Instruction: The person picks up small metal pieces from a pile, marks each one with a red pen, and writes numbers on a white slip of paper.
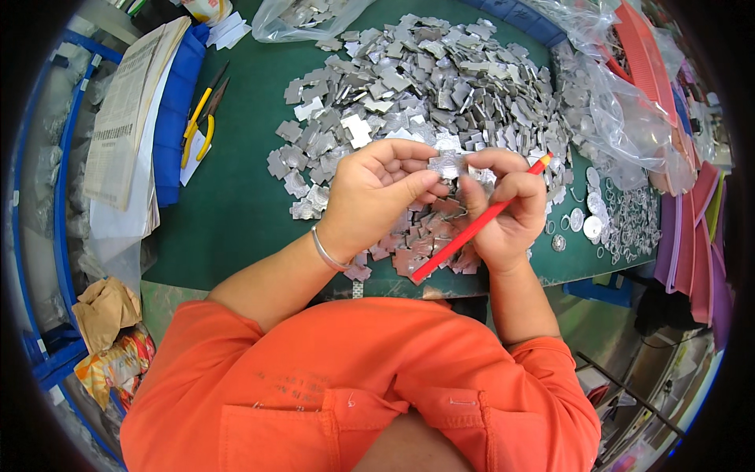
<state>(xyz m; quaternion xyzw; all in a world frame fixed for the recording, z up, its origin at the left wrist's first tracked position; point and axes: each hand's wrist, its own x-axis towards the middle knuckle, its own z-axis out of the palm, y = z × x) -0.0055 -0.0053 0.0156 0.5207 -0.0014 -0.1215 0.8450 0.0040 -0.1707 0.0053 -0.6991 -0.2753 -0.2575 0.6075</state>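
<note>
Between my hands, just above the near side of a big heap of similar pieces (432, 71), is a small flat silvery metal plate (448, 164) with a notched outline. My left hand (373, 189), a bangle on its wrist, pinches the plate's left side between thumb and fingers. On the other side, the thumb and index finger of my right hand (511, 208) grip the plate's right edge. That hand also carries a long red pencil-like stick (472, 230), slanting from its yellowish tip at upper right down to the near table edge. The plate's underside is hidden.
Yellow-handled pliers (200, 130) lie on the green table (244, 165) at left, beside a blue bin (171, 118) with newspapers (130, 118). Round metal discs (592, 228) and small rings (629, 228) lie at right. Plastic bags (621, 118) and a red basket (646, 55) stand behind them.
</note>
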